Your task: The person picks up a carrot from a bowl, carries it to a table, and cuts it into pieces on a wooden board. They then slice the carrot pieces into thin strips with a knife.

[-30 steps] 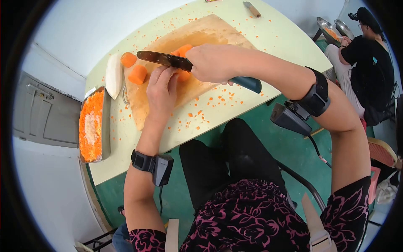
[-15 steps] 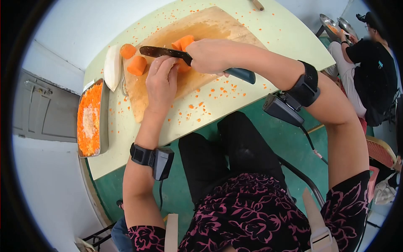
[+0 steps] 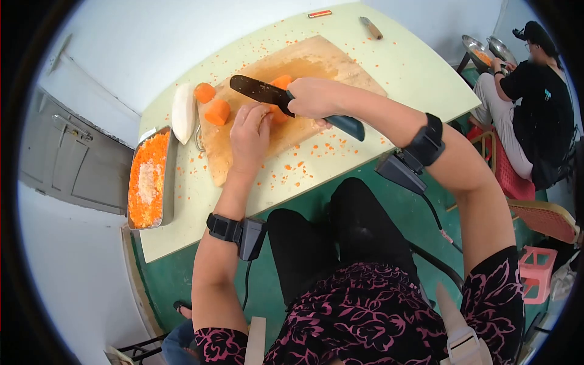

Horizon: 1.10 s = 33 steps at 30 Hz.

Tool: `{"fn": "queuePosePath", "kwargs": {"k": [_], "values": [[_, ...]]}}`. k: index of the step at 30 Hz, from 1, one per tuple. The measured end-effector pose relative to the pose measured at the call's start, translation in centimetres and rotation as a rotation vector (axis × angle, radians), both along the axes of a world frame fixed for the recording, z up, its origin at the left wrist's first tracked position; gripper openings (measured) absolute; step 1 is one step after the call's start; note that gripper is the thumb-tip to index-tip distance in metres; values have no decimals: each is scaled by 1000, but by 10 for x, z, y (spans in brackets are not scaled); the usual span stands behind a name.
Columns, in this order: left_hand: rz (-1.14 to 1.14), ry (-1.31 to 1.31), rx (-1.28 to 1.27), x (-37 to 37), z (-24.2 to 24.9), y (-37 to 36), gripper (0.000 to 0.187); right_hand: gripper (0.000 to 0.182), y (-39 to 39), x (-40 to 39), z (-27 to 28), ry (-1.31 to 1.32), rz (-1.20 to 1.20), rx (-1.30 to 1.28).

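Note:
My right hand (image 3: pixel 317 98) is closed around a knife (image 3: pixel 258 90) with a broad dark blade and a dark blue-green handle. Its blade points left, above the wooden cutting board (image 3: pixel 328 53). My left hand (image 3: pixel 248 135) has its fingers bent against an orange carrot piece (image 3: pixel 278 115) on the board, just on the near side of the blade. More carrot (image 3: pixel 282 81) shows behind the knife, partly hidden. To the left are a thick carrot chunk (image 3: pixel 218 113) and a rounded carrot end (image 3: pixel 205 92). A peeled white radish (image 3: pixel 184 114) lies beside the board.
A metal tray (image 3: pixel 169 204) of chopped carrot with a pale heap in it stands at the table's left edge. Toward the back lie a wooden-handled tool (image 3: pixel 371 28) and a red object (image 3: pixel 319 13). Carrot crumbs dot the table. Another person (image 3: pixel 535 109) sits at right near metal bowls.
The whole view has shifted, so the table sits lower and farther right. The knife blade has lifted away from my left fingers and shows more of its face. Both hands keep their hold.

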<state>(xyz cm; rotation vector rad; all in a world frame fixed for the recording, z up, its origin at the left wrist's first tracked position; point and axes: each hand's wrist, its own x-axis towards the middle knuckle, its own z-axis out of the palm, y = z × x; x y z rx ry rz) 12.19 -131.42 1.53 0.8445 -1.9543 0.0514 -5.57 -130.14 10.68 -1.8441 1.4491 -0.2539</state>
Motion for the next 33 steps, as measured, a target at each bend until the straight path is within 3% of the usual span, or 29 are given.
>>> {"fn": "queuePosePath", "kwargs": {"k": [5,14,33], "values": [[30,-27,-51,-1,2,2,11,16,13,-4,31,72,36,-158],[48,-39,-65,-1,2,2,11,17,8,2,34,193,84,-184],[47,-59,-45,-4,3,4,17,24,13,5,26,150,23,-153]]}}
